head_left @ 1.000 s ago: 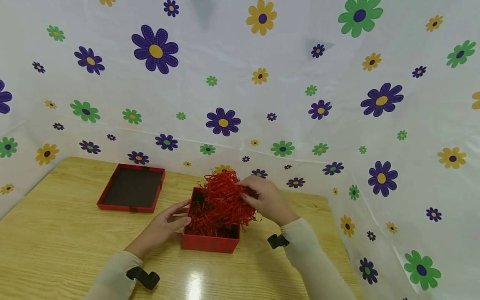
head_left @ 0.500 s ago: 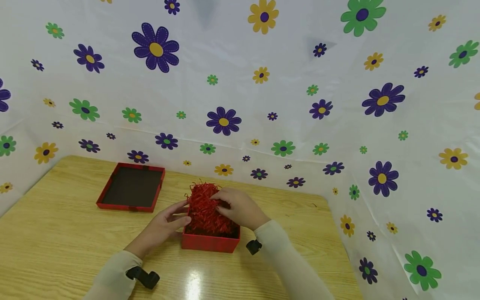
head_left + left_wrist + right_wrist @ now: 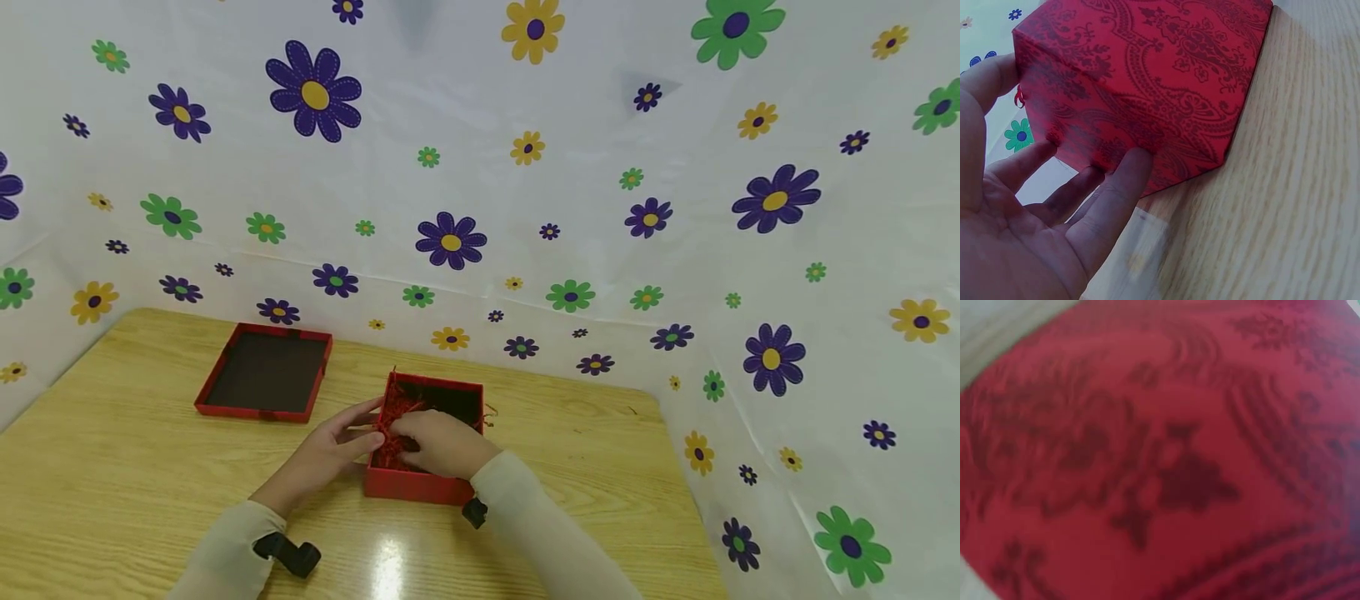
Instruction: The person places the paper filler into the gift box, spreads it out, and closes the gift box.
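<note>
Left hand (image 3: 333, 448), fingers loosely extended, rests against red box (image 3: 416, 485); right hand (image 3: 442, 442) inside at shredded paper (image 3: 399, 403), can't tell if grasping.

You are working in what is looking like a screened-off recording corner. White, flower-printed sheeting (image 3: 480, 108) is filling the upper frame and turning inward at the left and right edges, enclosing a wood-grain worktop (image 3: 112, 450) along the bottom. You are wearing black camera mounts (image 3: 300, 559) on both wrists, lower centre. The sheeting is hiding the wider room.
</note>
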`<state>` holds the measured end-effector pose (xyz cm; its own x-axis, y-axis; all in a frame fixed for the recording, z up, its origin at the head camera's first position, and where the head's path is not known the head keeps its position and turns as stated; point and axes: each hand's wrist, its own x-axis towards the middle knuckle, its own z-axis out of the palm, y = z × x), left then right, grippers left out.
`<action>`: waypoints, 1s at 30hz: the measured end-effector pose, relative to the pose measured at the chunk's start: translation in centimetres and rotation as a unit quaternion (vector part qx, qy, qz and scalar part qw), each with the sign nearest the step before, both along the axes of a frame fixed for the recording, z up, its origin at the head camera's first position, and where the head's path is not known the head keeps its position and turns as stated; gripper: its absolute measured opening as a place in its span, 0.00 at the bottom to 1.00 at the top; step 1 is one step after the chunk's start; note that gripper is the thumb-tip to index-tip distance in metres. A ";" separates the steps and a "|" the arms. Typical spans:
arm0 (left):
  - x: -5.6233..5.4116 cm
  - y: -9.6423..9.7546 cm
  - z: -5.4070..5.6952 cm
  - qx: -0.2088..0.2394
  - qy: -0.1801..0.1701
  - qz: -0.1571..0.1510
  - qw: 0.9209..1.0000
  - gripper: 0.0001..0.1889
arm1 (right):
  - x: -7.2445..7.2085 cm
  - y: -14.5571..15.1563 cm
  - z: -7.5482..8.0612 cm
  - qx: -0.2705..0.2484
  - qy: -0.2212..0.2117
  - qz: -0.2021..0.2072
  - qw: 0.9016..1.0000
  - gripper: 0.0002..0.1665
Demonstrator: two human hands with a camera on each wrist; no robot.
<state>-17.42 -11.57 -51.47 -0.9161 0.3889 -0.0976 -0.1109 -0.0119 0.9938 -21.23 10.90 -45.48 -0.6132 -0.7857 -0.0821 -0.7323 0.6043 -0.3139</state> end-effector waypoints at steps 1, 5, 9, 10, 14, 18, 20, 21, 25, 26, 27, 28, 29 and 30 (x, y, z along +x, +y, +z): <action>0.0 0.0 0.0 0.001 0.002 -0.002 1.000 0.35 | 0.0 -0.1 -0.2 0.002 -0.009 -0.003 1.000 0.10; 0.0 0.0 0.0 0.001 0.006 -0.001 1.000 0.35 | 0.1 -0.2 -0.3 0.004 -0.026 -0.016 1.000 0.09; 0.0 0.0 0.0 -0.007 0.013 0.001 1.000 0.35 | 0.1 0.0 0.1 0.018 -0.020 -0.009 1.000 0.12; 0.1 0.0 0.0 -0.009 0.013 0.001 1.000 0.35 | 0.2 0.2 0.3 0.018 -0.019 -0.010 1.000 0.13; 0.1 -0.1 0.0 -0.015 0.014 0.003 1.000 0.35 | 0.3 1.1 1.5 0.009 -0.009 -0.021 1.000 0.19; 0.1 0.0 0.1 -0.016 0.013 0.002 1.000 0.35 | 0.1 2.2 3.2 -0.015 0.002 -0.054 0.998 0.23; 0.1 0.0 0.2 -0.021 0.011 0.005 1.000 0.35 | 0.0 2.6 4.0 -0.036 0.005 -0.074 0.997 0.25; 0.1 0.0 0.2 -0.022 0.013 0.004 1.000 0.35 | -0.2 2.7 4.3 -0.047 0.006 -0.083 0.995 0.27; 0.1 0.0 0.2 -0.021 0.015 0.005 1.000 0.36 | -0.6 2.4 4.6 -0.076 -0.007 -0.091 0.993 0.32; 0.1 0.0 0.2 -0.018 0.014 0.004 1.000 0.36 | -0.7 2.2 4.5 -0.074 -0.013 -0.086 0.993 0.33; 0.1 0.0 0.2 -0.016 0.013 0.003 1.000 0.36 | -0.7 1.9 4.4 -0.069 -0.021 -0.080 0.994 0.34; 0.1 0.0 0.2 -0.015 0.012 0.002 1.000 0.36 | -0.7 1.6 4.1 -0.063 -0.029 -0.074 0.995 0.35; 0.1 -0.1 0.3 -0.014 0.012 0.001 1.000 0.36 | -0.7 1.4 3.9 -0.055 -0.037 -0.066 0.996 0.36; 0.1 -0.1 0.3 -0.014 0.013 0.001 1.000 0.36 | -0.7 1.1 3.6 -0.047 -0.042 -0.059 0.996 0.36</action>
<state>-17.31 -11.64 -51.18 -0.9191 0.3846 -0.0855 -0.0858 0.0164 0.9962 -21.94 12.02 -41.89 -0.6954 -0.7154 -0.0675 -0.6267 0.6498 -0.4302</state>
